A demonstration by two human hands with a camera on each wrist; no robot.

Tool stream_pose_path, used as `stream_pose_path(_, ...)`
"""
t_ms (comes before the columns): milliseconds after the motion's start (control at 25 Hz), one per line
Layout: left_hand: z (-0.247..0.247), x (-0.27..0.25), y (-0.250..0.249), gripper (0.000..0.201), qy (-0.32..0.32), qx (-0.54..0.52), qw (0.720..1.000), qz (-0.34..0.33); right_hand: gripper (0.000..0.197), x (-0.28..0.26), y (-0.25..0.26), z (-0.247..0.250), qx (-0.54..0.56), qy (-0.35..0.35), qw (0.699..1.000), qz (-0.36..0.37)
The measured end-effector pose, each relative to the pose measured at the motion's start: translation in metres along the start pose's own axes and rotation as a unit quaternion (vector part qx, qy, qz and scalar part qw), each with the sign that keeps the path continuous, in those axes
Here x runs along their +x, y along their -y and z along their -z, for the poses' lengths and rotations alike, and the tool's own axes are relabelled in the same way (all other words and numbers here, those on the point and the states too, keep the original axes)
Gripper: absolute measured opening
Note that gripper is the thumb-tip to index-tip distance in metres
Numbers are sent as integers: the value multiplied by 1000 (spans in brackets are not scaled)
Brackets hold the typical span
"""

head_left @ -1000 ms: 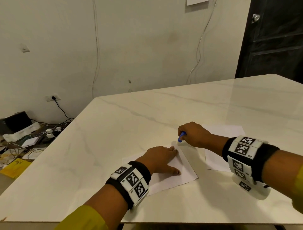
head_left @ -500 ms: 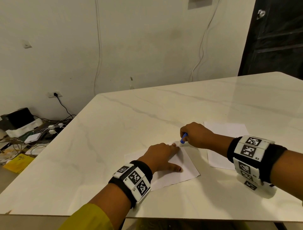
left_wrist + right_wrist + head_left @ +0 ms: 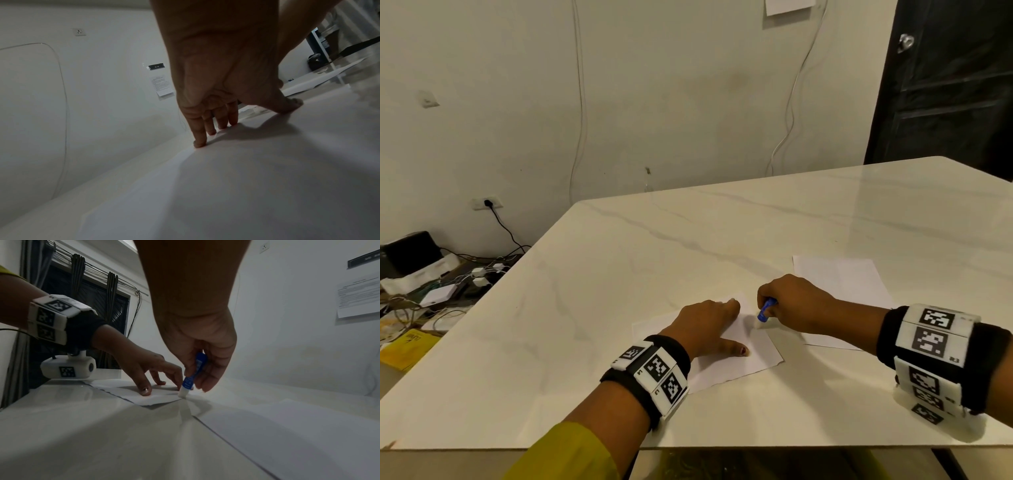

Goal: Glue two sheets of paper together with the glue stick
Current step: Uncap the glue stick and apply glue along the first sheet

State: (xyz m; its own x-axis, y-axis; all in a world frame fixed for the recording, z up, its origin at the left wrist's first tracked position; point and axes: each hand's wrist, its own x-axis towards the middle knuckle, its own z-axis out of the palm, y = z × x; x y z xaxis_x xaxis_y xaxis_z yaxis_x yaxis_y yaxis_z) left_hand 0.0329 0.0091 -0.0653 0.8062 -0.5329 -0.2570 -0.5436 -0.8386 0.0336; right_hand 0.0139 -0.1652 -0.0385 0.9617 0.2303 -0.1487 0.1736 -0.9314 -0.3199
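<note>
A white sheet of paper (image 3: 753,353) lies on the marble table (image 3: 688,246) near its front edge. My left hand (image 3: 709,325) presses flat on it with straight fingers and the thumb spread. My right hand (image 3: 791,305) grips a blue glue stick (image 3: 766,307), tilted, its white tip touching the sheet's right edge. The right wrist view shows the glue stick (image 3: 193,374) on the paper (image 3: 152,397) beside the left hand (image 3: 148,369). A second white sheet (image 3: 839,281) lies to the right, partly under my right forearm. The left fingers (image 3: 207,126) rest on paper (image 3: 246,178).
The table's left edge drops to a floor with cables, chargers and a yellow book (image 3: 410,346). A dark door (image 3: 945,85) stands at the back right. Bare tabletop stretches behind the sheets.
My right hand has slid the glue stick down along the sheet's right edge, towards me. The left hand stays pressed on the paper.
</note>
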Motion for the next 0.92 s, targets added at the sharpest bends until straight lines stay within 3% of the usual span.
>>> stream_pose_path(920, -4, -4, 2, 68, -24, -12, 1000, -4, 22, -60, -3, -6, -20, 38, 999, 26)
